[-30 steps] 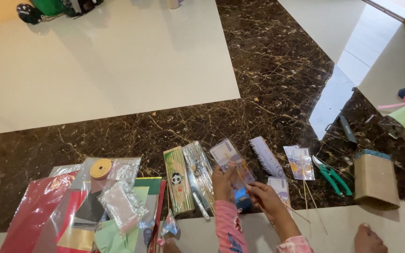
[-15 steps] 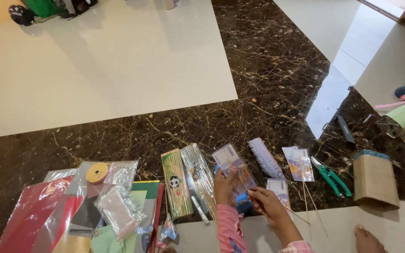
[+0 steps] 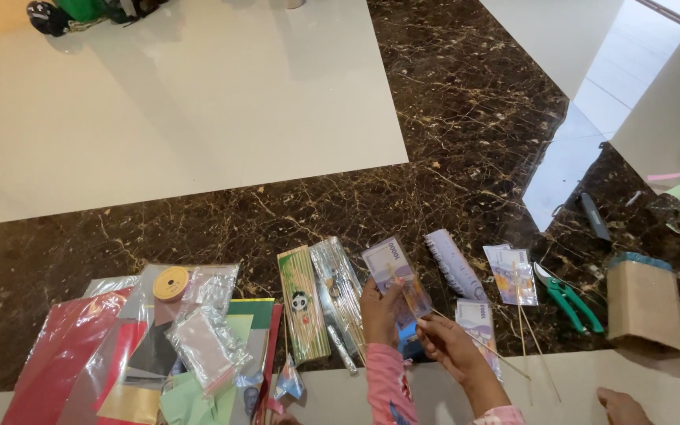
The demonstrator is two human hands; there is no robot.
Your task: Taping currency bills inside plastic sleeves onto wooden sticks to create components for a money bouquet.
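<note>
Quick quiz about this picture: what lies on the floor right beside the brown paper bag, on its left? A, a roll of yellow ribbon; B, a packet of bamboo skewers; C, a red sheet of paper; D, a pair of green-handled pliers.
D: the green-handled pliers lie on the dark marble just left of the brown paper bag, while the ribbon roll, red sheet and skewer packet sit far over on the left.

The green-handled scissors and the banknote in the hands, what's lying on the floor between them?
In the head view, between the scissors and the held banknote lie a pale folded strip and a banknote with a thin stick on it.
</note>
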